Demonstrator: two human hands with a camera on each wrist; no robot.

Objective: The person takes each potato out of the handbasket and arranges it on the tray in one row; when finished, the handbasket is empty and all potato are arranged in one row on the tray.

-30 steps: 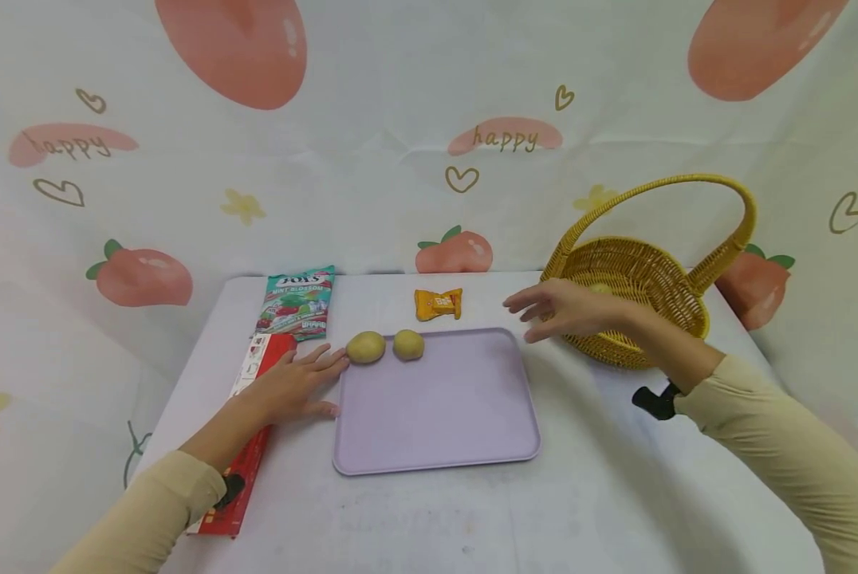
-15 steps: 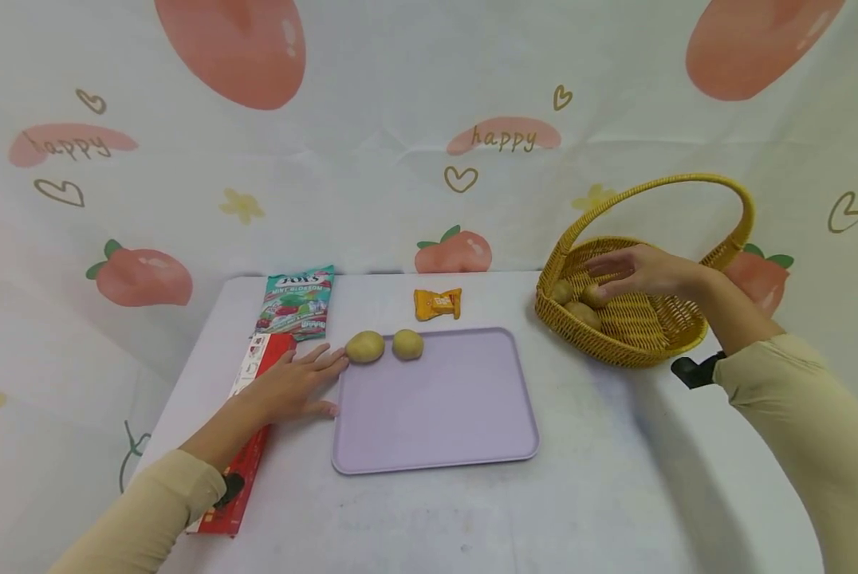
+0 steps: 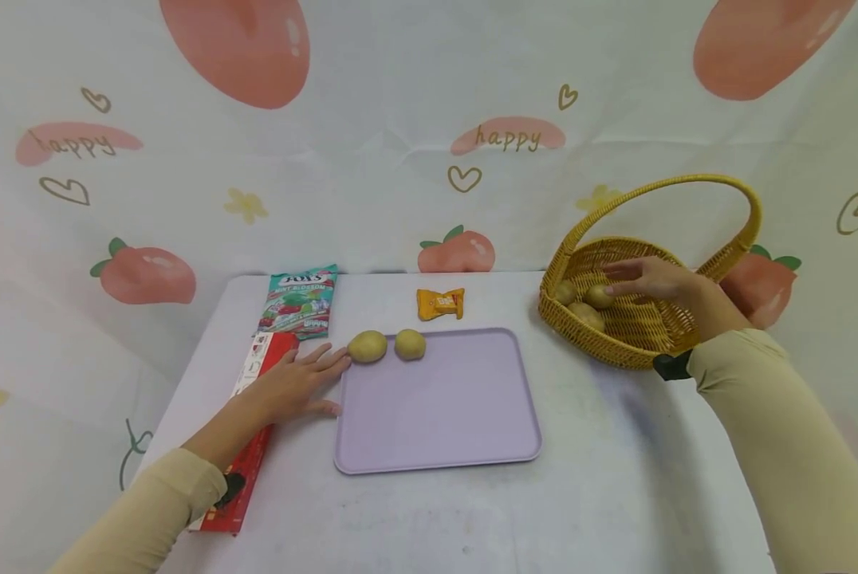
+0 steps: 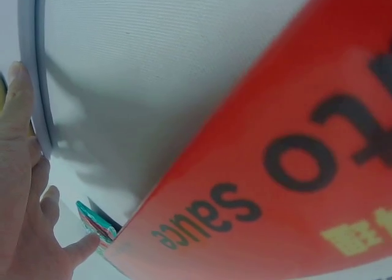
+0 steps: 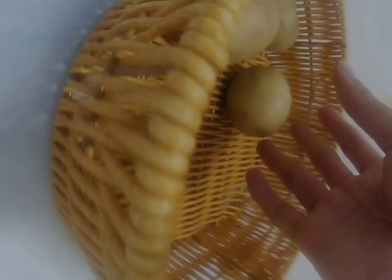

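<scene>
My left hand (image 3: 303, 385) rests at the left rim of a lilac tray (image 3: 439, 414), fingers spread, its fingertips beside a potato (image 3: 367, 347). Another potato (image 3: 410, 344) lies just to the right, along the tray's back edge. Over a yellow wicker basket (image 3: 619, 351), my right hand (image 3: 655, 281) reaches in with its fingers loosely extended. Close to those fingertips sits a round potato (image 5: 259, 101); the right wrist view shows a small gap between them. Two more potatoes lie at the basket's left end, one pale (image 3: 587, 316) and one darker (image 3: 564, 292).
A red sauce box (image 3: 245, 470) lies beneath my left forearm, with a green candy bag (image 3: 300, 301) behind it. Beyond the tray is a small orange snack packet (image 3: 440, 304). The basket's tall handle (image 3: 694, 178) arches above my right hand. A printed cloth hangs behind the table.
My right hand has gone from the basket's left side to over its inside, then slightly rightward beside the round potato. The left hand has stayed at the tray.
</scene>
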